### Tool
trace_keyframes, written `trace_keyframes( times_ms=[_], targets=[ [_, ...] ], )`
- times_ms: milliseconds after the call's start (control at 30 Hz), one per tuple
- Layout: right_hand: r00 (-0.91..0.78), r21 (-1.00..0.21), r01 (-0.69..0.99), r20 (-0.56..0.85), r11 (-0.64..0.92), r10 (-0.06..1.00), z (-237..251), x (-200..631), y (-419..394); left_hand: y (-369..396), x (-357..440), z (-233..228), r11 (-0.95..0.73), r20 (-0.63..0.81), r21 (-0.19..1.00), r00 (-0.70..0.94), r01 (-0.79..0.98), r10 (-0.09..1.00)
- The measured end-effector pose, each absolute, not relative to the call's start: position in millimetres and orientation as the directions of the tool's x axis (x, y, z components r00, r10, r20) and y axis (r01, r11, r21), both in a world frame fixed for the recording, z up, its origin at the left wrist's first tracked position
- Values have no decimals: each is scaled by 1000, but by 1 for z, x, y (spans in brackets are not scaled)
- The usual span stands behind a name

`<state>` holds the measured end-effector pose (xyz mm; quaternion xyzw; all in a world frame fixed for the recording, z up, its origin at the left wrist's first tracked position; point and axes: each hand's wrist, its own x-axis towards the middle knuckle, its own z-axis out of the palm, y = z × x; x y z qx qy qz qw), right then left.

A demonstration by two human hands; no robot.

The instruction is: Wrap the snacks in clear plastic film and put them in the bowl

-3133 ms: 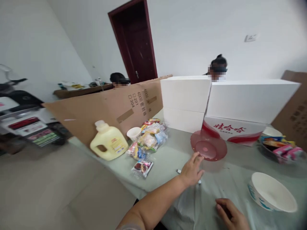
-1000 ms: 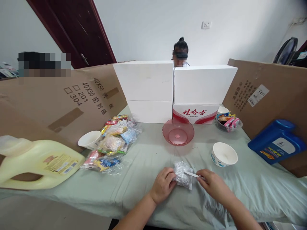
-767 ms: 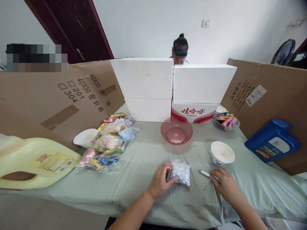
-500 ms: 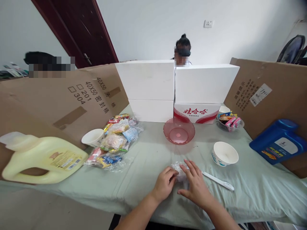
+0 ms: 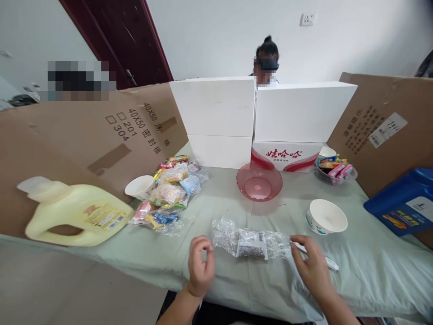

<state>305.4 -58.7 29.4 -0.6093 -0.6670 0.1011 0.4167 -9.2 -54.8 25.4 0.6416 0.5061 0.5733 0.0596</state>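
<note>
A clear plastic bag (image 5: 225, 235) lies stretched sideways on the cloth in front of me, with a small white printed packet (image 5: 251, 243) in its middle. My left hand (image 5: 201, 266) is at the bag's left end, thumb and fingers curled together at its edge. At the other end, my right hand (image 5: 310, 264) pinches the plastic between thumb and forefinger. A slim tool with a white handle (image 5: 332, 264) lies partly hidden behind the right hand. Beyond the bag stands a pink translucent bowl (image 5: 259, 184).
Wrapped snacks (image 5: 172, 189) are piled left, beside a white bowl (image 5: 139, 187) and a yellow jug (image 5: 77, 214). To the right are another white bowl (image 5: 326, 217), a clear bowl of snacks (image 5: 334, 174) and a blue bottle (image 5: 402, 203). White boxes (image 5: 219, 108) and cardboard (image 5: 101, 131) wall the table.
My hands have moved apart, left and right. The plastic, bunched between them before, is now spread out and shows the printed packet. The view has shifted slightly.
</note>
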Motion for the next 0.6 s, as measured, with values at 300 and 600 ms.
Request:
trace_keyframes(
  times_ms=[300,600],
  targets=[
    [-478,-490,661,310,569,822,50,239,-57,-47,35,48,-724,475,361,552,588,685],
    [-298,-451,819,196,355,934,22,262,-21,-10,32,35,-451,274,300,377,841,885]
  ],
)
